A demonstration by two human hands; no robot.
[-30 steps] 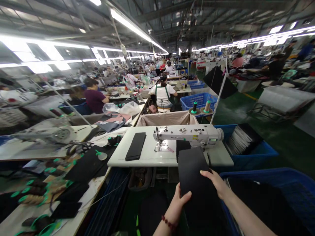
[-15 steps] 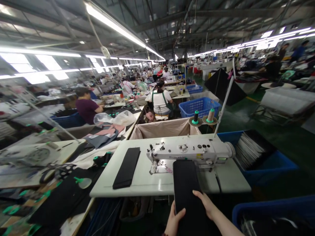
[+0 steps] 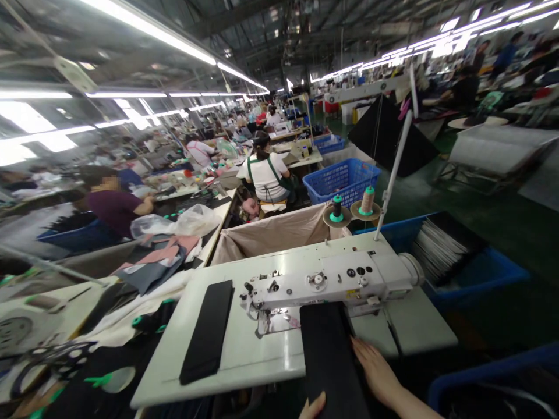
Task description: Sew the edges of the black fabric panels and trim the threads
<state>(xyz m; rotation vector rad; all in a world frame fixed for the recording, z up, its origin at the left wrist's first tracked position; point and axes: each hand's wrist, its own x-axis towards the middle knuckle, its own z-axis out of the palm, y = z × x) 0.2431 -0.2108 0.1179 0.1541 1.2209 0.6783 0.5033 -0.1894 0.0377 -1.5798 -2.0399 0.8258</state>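
A long black fabric panel (image 3: 329,355) reaches from the bottom edge up over the front of the sewing table, its far end beside the white sewing machine (image 3: 323,282). My left hand (image 3: 313,405) grips its left side low in the picture, thumb on top, the other fingers hidden. Along the right edge of the panel lies my right hand (image 3: 373,366), its fingers stretched out against the edge and side, the thumb not visible. Another black piece (image 3: 207,330) rests flat on the left part of the pale tabletop (image 3: 257,372).
Two thread cones stand behind the machine by a white pole (image 3: 395,169). A blue bin (image 3: 502,273) of stacked pieces is at the right, another blue bin (image 3: 454,381) at lower right. Beyond the beige cloth bin (image 3: 275,233), a person in white sits; another, in purple, is at the left.
The view has turned, shifting the table lower and left. My right hand's fingers have straightened along the panel's edge, where the thumb lay on top before. My left hand is lower in view.
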